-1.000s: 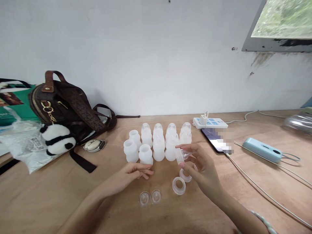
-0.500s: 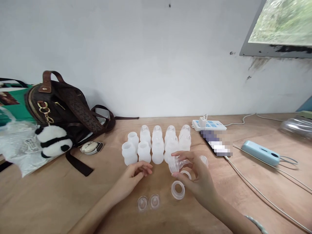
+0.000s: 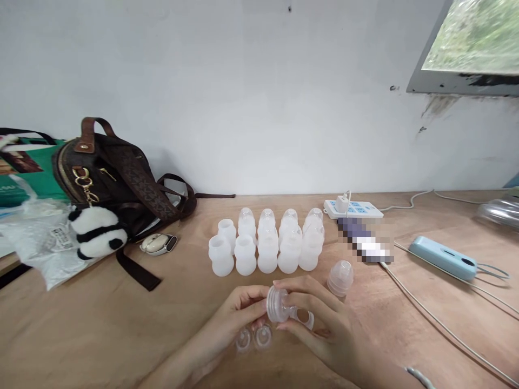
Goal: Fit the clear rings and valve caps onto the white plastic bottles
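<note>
My right hand (image 3: 320,324) grips a small clear plastic bottle part (image 3: 278,303) by its body, with the ribbed round end turned toward my left. My left hand (image 3: 239,308) touches that end with curled fingertips. Two clear domed caps (image 3: 253,339) lie on the wooden table (image 3: 101,324) just under my hands. A translucent ring (image 3: 307,319) peeks out below my right fingers. One clear domed bottle (image 3: 340,277) stands alone right of my hands. Behind them stand two rows of several white translucent bottles (image 3: 267,243), some with clear domes on top.
A brown handbag (image 3: 109,173) with a panda plush (image 3: 97,232) sits at back left, beside a plastic bag (image 3: 36,237) and a small white device (image 3: 158,243). A power strip (image 3: 352,208), a phone (image 3: 365,246), a light-blue gadget (image 3: 441,258) and cables (image 3: 446,324) lie to the right.
My right hand brought the clear part down and toward me, and my left hand rose to meet it. A domed bottle now stands alone to the right.
</note>
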Demonstrator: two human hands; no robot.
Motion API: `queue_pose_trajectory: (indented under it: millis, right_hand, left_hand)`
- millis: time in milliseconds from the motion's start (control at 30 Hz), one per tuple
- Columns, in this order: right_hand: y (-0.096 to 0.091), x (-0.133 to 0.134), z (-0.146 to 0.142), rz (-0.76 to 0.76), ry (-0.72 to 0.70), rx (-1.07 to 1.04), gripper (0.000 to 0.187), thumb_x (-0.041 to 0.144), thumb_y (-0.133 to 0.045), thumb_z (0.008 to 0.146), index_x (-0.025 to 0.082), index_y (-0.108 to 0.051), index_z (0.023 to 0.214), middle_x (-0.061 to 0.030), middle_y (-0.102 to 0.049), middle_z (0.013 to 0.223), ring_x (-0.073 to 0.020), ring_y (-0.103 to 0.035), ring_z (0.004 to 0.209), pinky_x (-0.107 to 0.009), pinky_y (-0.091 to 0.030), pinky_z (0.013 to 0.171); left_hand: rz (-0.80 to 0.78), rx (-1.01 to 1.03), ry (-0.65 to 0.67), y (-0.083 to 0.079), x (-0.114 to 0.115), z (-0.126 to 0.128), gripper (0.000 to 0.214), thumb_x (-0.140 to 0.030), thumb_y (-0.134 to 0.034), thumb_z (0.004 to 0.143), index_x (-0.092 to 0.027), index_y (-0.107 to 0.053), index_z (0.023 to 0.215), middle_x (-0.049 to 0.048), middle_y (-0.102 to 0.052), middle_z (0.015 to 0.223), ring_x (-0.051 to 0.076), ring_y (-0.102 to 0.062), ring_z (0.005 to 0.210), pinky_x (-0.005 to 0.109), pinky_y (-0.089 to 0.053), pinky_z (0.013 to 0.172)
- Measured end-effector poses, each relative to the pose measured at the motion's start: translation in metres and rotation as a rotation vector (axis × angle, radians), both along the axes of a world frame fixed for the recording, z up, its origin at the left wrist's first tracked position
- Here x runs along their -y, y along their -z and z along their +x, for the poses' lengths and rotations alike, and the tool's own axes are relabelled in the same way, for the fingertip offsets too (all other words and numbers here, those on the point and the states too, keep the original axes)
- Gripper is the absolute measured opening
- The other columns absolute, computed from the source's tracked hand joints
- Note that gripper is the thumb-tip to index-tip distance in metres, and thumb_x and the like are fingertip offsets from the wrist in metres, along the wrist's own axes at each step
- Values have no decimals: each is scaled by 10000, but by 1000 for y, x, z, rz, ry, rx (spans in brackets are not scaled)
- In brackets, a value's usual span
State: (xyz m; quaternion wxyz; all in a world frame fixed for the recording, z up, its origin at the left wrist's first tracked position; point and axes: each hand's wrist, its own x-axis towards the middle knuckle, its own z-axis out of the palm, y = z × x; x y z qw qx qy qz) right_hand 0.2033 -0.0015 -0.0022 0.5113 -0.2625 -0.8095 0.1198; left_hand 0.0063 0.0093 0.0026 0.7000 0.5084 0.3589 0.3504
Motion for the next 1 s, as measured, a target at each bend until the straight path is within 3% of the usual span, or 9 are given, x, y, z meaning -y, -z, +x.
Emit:
queue_pose_trajectory:
  millis: [400,567,700,800,1000]
  right_hand:
    - [-3,3,-3,154,24,168,93,196,-578,1000,205,-653,1053,-126,-757,1095,-221,-741,909,-349,-637,734]
    - [-4,4,-4,212,54,182,160,199,-524,1033,140,-662,978,-144,-753,1038,-184,-724,878,-286,-609,727]
    - [-6,6,-5,227,51,172,168,222,-535,1031,142,-660,952,-134,-754,1006,-168,-717,814,-279,-605,745]
    - [-5,7,-5,199,32,160,139,259,-554,1027,146,-633,1040,-118,-752,981,-165,-715,816,-269,-598,730]
    - [-3,10,-4,112,32,166,268,320,-567,1020,142,-575,1220,-87,-731,934,-163,-694,798,-259,-595,718]
  left_hand:
    - [-94,32,35,8,2,-1,405,-529,-812,757,-125,-794,783,2,-558,664,106,-371,621,225,-315,614]
    - [-106,9,84,4,2,-4,371,-474,-832,750,-109,-765,750,-24,-493,616,95,-357,597,221,-294,598]
    - [-86,4,116,0,0,-4,304,-398,-842,748,-108,-755,724,-10,-527,641,104,-387,623,222,-317,619]
    - [-112,27,136,0,0,-5,287,-390,-838,752,-112,-768,748,-3,-562,663,103,-408,624,218,-332,619]
    - [-85,57,172,-1,0,-5,195,-330,-801,803,-135,-800,807,-4,-563,755,101,-438,673,202,-351,639]
